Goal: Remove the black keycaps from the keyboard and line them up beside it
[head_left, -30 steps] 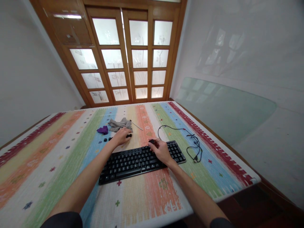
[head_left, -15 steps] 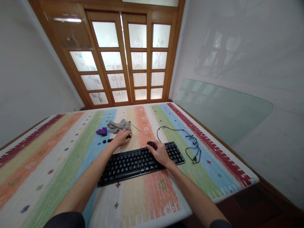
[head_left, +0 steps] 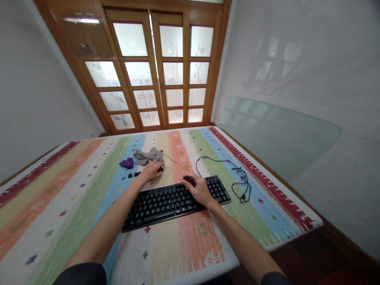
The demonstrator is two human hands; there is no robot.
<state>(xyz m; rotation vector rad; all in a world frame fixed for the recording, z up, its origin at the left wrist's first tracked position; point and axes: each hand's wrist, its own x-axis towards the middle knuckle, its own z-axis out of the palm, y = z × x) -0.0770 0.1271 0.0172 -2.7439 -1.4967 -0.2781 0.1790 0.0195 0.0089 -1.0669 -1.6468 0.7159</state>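
Observation:
A black keyboard (head_left: 172,204) lies at a slant on the striped tablecloth. Beyond its upper left edge, my left hand (head_left: 152,171) rests low over the cloth, fingers bent around a small black keycap (head_left: 160,169). More loose keycaps (head_left: 130,175) sit in a row to the left of that hand, partly hidden by it. My right hand (head_left: 199,190) is above the keyboard's right half, thumb and fingers closed on a small black tool (head_left: 187,179) with thin wires, which looks like a keycap puller.
Behind my left hand are a crumpled grey cloth (head_left: 148,155), a purple cloth (head_left: 127,163) and a thin metal rod with a dark end (head_left: 170,156). The keyboard's bundled cable (head_left: 242,180) lies on the right. The table's right edge runs along a wall.
My left hand has shifted very slightly over the cloth. My right hand keeps almost the same place, its black tool turned a little. The view has tilted slightly.

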